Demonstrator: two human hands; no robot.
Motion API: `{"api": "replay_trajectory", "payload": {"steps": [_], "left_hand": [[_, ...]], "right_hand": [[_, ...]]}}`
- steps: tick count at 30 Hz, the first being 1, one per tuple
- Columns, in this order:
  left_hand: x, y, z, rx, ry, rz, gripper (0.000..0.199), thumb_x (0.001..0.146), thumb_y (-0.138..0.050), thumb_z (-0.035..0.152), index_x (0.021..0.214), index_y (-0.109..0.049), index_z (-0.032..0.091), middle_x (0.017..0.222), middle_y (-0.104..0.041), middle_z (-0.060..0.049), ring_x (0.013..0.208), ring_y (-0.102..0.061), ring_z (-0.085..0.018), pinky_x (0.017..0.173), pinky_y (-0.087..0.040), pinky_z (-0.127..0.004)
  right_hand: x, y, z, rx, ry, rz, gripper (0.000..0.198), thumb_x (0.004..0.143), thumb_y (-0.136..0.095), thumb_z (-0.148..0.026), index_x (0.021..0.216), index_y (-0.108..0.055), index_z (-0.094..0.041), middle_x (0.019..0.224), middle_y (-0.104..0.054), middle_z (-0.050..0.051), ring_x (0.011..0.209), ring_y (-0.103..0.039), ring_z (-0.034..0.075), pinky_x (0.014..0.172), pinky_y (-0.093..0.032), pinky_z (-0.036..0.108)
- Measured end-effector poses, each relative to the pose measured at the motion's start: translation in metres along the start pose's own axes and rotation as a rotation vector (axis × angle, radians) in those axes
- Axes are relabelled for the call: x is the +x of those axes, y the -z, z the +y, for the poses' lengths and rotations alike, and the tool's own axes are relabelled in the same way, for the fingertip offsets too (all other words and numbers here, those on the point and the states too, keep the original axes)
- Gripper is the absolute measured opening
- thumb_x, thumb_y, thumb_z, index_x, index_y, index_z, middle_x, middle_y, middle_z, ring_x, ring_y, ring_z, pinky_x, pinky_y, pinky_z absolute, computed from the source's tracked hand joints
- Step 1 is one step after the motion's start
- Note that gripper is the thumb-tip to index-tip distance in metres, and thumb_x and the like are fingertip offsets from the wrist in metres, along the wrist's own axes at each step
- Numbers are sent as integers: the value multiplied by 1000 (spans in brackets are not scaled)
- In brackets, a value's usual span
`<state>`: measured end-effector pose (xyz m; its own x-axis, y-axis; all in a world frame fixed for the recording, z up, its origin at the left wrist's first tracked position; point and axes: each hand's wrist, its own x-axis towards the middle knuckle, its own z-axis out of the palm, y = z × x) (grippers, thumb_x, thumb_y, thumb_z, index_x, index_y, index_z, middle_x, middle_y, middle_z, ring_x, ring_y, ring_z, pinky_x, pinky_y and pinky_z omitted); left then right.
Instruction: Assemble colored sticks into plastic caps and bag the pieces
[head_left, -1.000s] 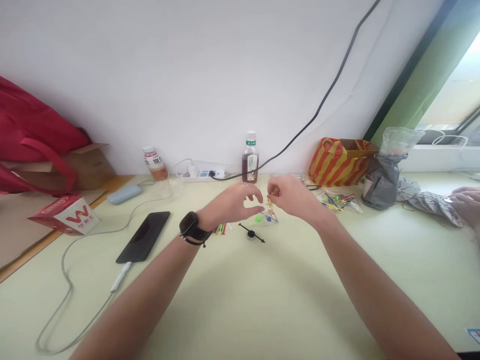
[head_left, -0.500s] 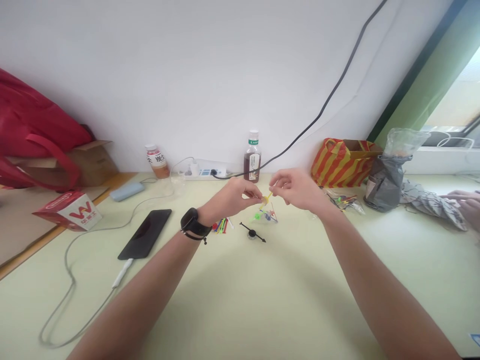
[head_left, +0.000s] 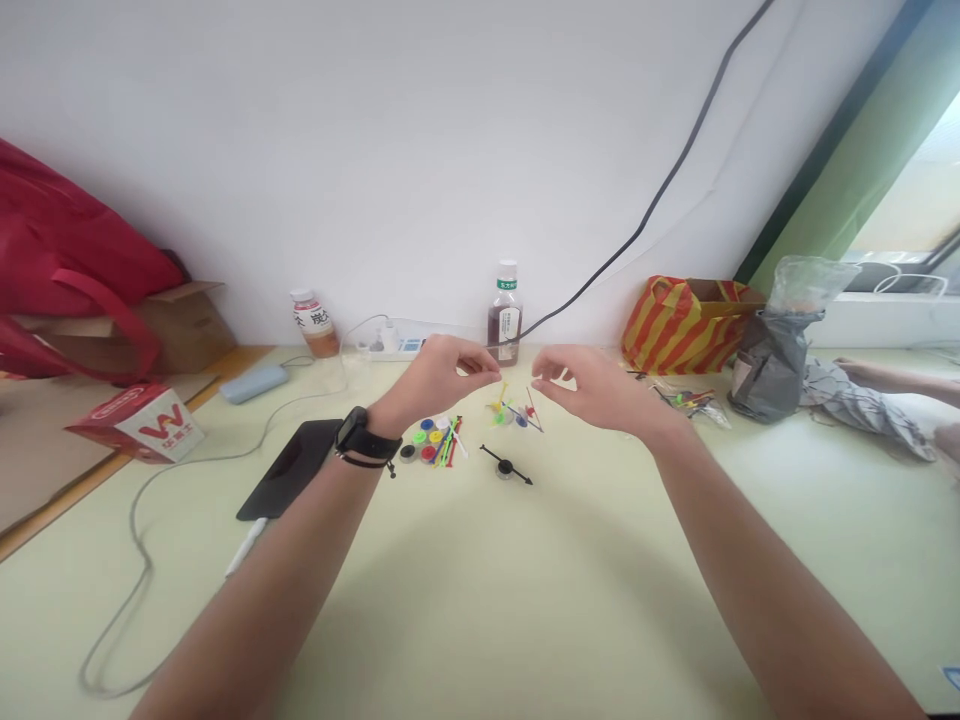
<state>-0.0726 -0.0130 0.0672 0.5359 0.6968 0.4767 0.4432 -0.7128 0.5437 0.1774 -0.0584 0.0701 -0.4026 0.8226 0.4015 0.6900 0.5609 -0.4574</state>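
Observation:
My left hand hovers over the table with its fingers loosely curved and nothing visible in them. Across a small gap, my right hand has finger and thumb apart and holds nothing I can see. Between and just beneath them lies a cluster of assembled arrow spinners: a yellow spinner, a blue spinner and a red spinner, with some green below. Nearer to me sits a black spinner on a clear base. Left of it are several coloured round bases and a bunch of loose plastic arrows.
Behind the hands stands a dark drink bottle beside a power strip. On the left are a phone with its cable and a red-white box. At right are bagged parts, a striped bag and another person's arm.
The yellow spinner has left my hands and now lies on the cluster. Both hands have drawn apart, the left one shifting left and uncovering the round bases. The other person's arm has moved.

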Motion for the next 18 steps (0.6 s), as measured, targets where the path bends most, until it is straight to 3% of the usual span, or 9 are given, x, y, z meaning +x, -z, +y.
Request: {"api": "replay_trajectory", "payload": {"steps": [2,6,9,12,16,18], "left_hand": [[0,3,4,-8,-9,25,21,89,-73,38,100,-79,21,92,-79,-4,80,-73,-18,80,-59,-31],[0,5,10,-36,1,141,53,89,-73,45,138,-61,28,117,-75,-5,96,-73,-18,89,-59,-33],[-1,2,7,-34,39,133,58,90,-71,50,142,-56,29,124,-72,-7,104,-71,-21,92,-58,-36],[-2,-7,-4,-69,92,30,64,87,-74,52,144,-54,30,130,-69,-8,112,-68,-24,95,-56,-39],[-6,-33,-20,-224,149,-114,80,76,-85,48,145,-53,28,143,-61,-13,120,-65,-28,99,-54,-42],[-8,-49,-26,-347,175,-144,81,73,-88,45,144,-54,24,136,-65,-15,116,-67,-26,97,-55,-40]], "right_hand": [[0,1,-1,8,48,35,14,95,-55,-25,89,-68,-22,93,-74,3,89,-66,20,75,-48,30],[1,2,1,-8,58,72,14,90,-56,-17,81,-66,-21,85,-73,3,81,-66,20,74,-48,31],[1,6,2,-3,71,82,13,86,-58,-14,78,-65,-21,82,-73,3,79,-65,20,75,-49,31],[0,9,-1,8,89,127,12,86,-59,-15,79,-65,-20,82,-73,3,80,-65,20,77,-49,32],[1,7,-5,62,85,137,10,89,-59,-19,82,-66,-21,87,-74,4,84,-65,21,77,-50,32],[2,5,-4,86,57,157,11,91,-58,-23,84,-66,-21,88,-74,5,85,-66,22,76,-50,32]]}}
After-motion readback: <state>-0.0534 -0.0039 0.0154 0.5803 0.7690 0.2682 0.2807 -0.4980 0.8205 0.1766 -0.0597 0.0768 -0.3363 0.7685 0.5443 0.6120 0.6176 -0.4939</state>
